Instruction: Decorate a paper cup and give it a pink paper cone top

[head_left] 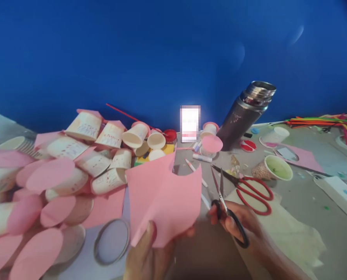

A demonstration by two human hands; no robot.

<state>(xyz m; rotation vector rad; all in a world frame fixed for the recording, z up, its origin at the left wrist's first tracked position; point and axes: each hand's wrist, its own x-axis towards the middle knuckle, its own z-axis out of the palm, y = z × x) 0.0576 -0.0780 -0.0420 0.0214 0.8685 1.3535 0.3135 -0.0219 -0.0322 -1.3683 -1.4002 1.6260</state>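
Note:
My left hand (152,252) grips a sheet of pink paper (164,202) by its lower edge, thumb in front and fingers behind. A curved notch is cut into the sheet's upper right side. In my right hand (246,225) are black-handled scissors (224,204), blades parted and pointing up, just right of the paper and apart from it. Beyond my right hand lies a second pair of scissors with red handles (256,194). A ring-shaped band (111,241) rests left of my left hand.
Many paper cups with pink paper discs (50,175) are heaped on the left. A dark thermos (240,116) leans near the blue wall (132,54). Markers (202,158), a patterned cup (274,169), a power strip (342,194) and colourful sticks (322,119) are on the table.

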